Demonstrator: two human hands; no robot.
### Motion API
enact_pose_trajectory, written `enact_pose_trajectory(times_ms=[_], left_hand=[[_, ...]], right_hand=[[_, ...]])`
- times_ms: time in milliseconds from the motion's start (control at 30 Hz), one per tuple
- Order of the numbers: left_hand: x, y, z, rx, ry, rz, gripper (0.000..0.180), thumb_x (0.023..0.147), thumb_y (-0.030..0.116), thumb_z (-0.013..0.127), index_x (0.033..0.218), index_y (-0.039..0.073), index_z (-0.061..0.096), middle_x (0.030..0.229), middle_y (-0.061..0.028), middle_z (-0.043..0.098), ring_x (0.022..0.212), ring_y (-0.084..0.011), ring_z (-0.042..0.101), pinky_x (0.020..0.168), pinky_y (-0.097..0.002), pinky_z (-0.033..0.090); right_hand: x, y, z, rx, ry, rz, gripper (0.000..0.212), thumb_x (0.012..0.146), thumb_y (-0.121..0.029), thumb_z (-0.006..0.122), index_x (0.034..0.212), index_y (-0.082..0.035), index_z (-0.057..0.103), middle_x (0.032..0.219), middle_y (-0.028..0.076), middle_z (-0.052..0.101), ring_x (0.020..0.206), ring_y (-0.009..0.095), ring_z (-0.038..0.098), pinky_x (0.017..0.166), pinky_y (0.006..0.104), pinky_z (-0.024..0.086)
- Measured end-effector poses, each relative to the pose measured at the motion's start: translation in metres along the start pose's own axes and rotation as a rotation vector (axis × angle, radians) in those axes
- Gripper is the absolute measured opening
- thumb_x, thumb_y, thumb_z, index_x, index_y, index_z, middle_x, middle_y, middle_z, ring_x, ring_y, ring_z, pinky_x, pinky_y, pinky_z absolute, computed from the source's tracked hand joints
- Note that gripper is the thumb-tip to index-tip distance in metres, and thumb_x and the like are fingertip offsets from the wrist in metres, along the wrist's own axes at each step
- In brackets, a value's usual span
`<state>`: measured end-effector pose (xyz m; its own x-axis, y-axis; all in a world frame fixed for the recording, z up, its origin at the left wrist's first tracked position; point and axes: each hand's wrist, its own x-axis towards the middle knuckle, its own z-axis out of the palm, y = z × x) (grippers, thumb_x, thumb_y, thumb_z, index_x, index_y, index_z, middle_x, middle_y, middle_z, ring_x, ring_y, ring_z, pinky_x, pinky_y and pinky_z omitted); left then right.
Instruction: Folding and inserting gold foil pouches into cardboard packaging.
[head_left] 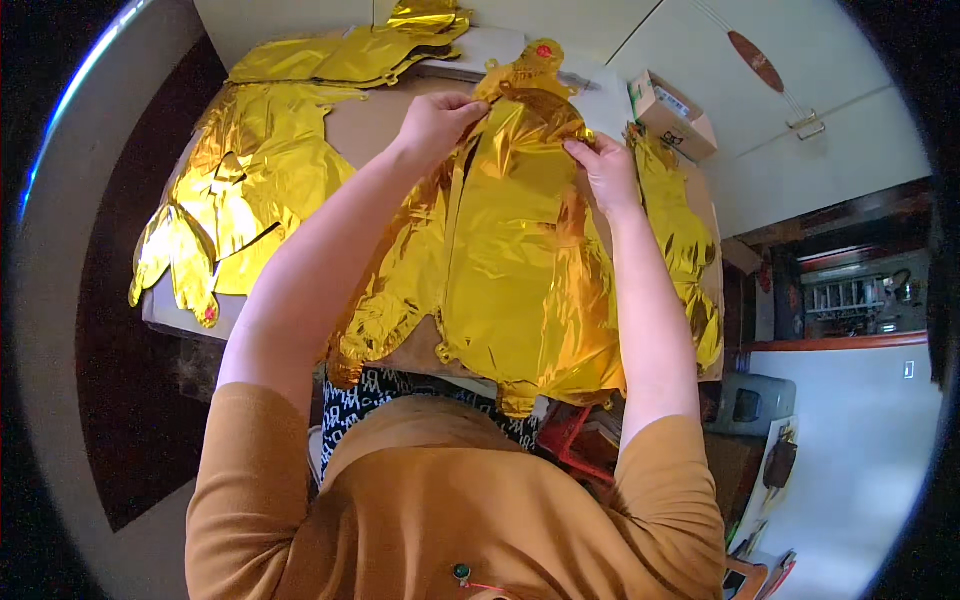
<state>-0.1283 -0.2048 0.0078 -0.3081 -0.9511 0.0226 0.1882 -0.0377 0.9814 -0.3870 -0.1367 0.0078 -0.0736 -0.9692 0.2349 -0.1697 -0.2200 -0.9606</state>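
A flat, uninflated gold foil balloon [510,260] lies spread on the brown table [365,125] in front of me. My left hand [435,120] pinches the foil's upper edge near its narrow neck. My right hand [605,170] presses and grips the foil's upper right edge. A small red dot marks the balloon's top tab [543,52]. My forearms come up from below on either side of the balloon, and its lower edge hangs over the table's front.
More gold foil balloons lie at the left [240,190], at the far edge [350,50] and along the right side [680,230]. A small cardboard box [672,115] sits at the far right corner. White cabinet doors [800,110] stand beyond.
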Motion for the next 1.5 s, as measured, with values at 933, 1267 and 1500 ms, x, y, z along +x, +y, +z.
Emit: enact_pose_trajectory(times_ms=[933,1267,1500], left_hand=[[0.000,-0.013,0.007,0.145,-0.055,-0.165,0.026,0.097,0.027,0.060,0.107,0.003,0.065,0.078,-0.0012,0.065,0.062,-0.0105,0.055,0.055,-0.0280,0.045],[0.010,-0.024,0.007,0.092,-0.065,-0.097,0.029,0.097,0.020,0.057,0.120,0.002,0.063,0.090,-0.0052,0.069,0.070,-0.0114,0.061,0.062,-0.0282,0.050],[0.020,-0.020,0.011,0.443,-0.058,0.156,0.035,0.095,0.013,0.057,0.127,-0.002,0.059,0.104,-0.0098,0.070,0.090,-0.0148,0.065,0.080,-0.0296,0.052]], right_hand=[[0.008,0.000,0.002,0.130,0.021,0.219,0.021,0.090,-0.021,0.071,0.091,0.000,0.067,0.083,0.004,0.069,0.070,0.010,0.062,0.067,0.0247,0.049],[0.034,0.013,0.016,0.112,0.015,0.356,0.019,0.088,-0.011,0.072,0.099,0.003,0.062,0.093,0.010,0.070,0.081,0.016,0.067,0.076,0.0287,0.054],[0.037,0.019,-0.001,0.097,-0.028,0.379,0.019,0.089,-0.013,0.071,0.098,0.001,0.063,0.091,0.009,0.070,0.075,0.015,0.067,0.073,0.0269,0.054]])
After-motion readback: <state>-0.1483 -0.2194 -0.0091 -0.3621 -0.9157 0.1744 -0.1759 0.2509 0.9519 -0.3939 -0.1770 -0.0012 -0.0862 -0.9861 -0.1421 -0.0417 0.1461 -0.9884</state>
